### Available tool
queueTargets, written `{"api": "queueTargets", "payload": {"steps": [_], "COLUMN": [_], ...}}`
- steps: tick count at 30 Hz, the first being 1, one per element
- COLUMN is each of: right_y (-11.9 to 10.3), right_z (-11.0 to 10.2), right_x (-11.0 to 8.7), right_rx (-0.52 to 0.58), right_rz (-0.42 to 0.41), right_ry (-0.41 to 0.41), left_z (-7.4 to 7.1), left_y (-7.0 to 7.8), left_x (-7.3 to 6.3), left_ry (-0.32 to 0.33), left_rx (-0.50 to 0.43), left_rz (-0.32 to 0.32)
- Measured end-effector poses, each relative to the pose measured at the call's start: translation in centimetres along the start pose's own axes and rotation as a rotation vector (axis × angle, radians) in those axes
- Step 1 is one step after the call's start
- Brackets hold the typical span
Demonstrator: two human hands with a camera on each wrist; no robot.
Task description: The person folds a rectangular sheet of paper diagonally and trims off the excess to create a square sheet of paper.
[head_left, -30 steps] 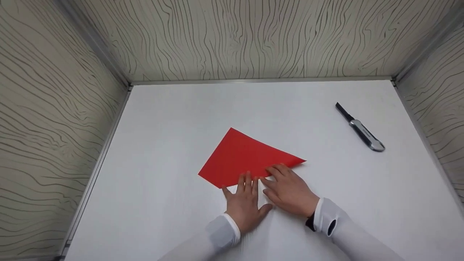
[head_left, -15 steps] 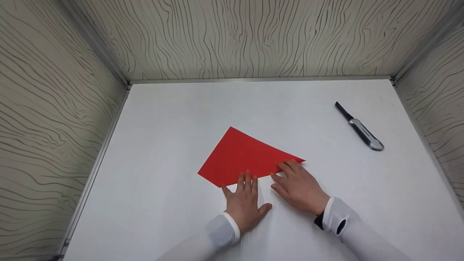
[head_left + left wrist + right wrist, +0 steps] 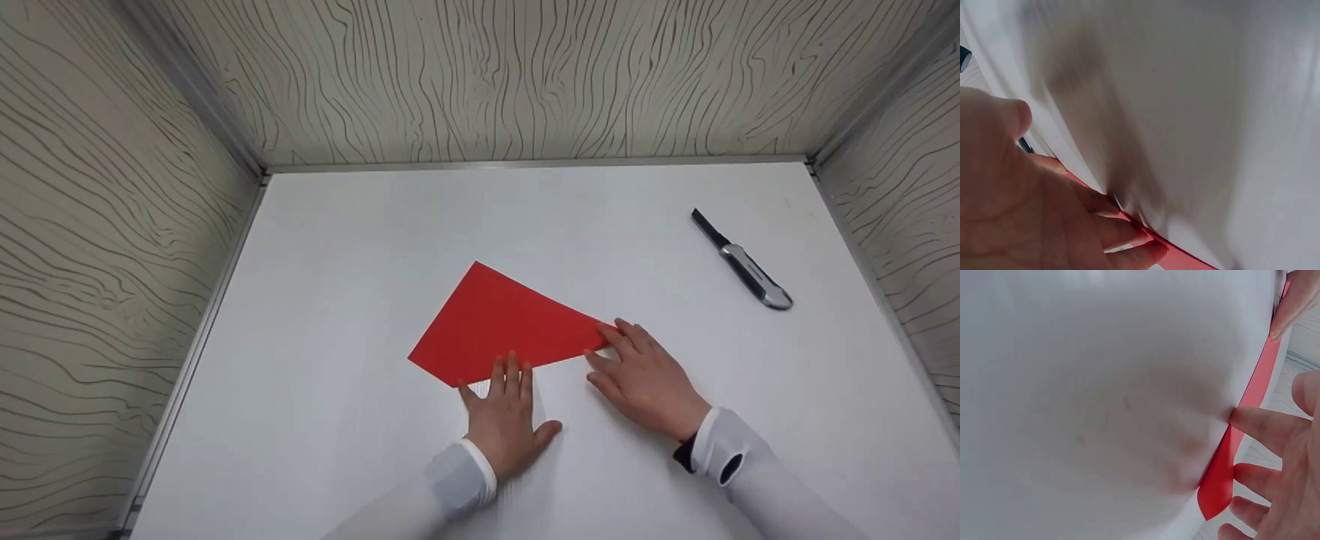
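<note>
A folded sheet of red paper (image 3: 502, 315) lies on the white table, four-sided, tapering to a point at its right. My left hand (image 3: 506, 431) rests flat with fingers spread, its fingertips on the paper's near edge. In the left wrist view those fingers (image 3: 1123, 233) touch the red edge. Toward the paper's right tip, my right hand (image 3: 649, 382) presses with extended fingertips along the near edge. From the right wrist, the fingers (image 3: 1264, 427) meet the red paper (image 3: 1219, 484), whose end lifts slightly there. Neither hand grips anything.
A utility knife (image 3: 742, 259) with a dark blade and grey-black handle lies at the back right of the white table (image 3: 360, 240). Wood-patterned panels (image 3: 480, 82) enclose the back and both sides, with a metal strip (image 3: 525, 165) along the table's back edge.
My right hand has slid rightward along the paper's near edge to its right tip, fingers staying extended. My left hand and the paper have stayed in place.
</note>
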State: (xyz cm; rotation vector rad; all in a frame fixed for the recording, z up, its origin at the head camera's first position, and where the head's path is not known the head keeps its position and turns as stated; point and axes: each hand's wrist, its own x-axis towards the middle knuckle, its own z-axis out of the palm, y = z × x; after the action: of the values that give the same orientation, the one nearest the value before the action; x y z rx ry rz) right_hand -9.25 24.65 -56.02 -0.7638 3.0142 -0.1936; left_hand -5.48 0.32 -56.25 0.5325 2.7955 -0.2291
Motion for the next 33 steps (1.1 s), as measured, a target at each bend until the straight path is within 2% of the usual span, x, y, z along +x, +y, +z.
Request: {"api": "queueTargets", "payload": {"steps": [23, 33], "right_y": [5.0, 5.3], "right_z": [-0.7, -1.2], "right_x": [-2.5, -2.5], "right_rx": [0.067, 0.056], "right_rz": [0.148, 0.199], "right_ry": [0.006, 0.01], "left_z": [0.1, 0.1], "left_y": [0.0, 0.0], "left_x": [-0.1, -0.1], "left_ry": [0.018, 0.005], "left_rx": [0.041, 0.014], "left_rz": [0.007, 0.005]}}
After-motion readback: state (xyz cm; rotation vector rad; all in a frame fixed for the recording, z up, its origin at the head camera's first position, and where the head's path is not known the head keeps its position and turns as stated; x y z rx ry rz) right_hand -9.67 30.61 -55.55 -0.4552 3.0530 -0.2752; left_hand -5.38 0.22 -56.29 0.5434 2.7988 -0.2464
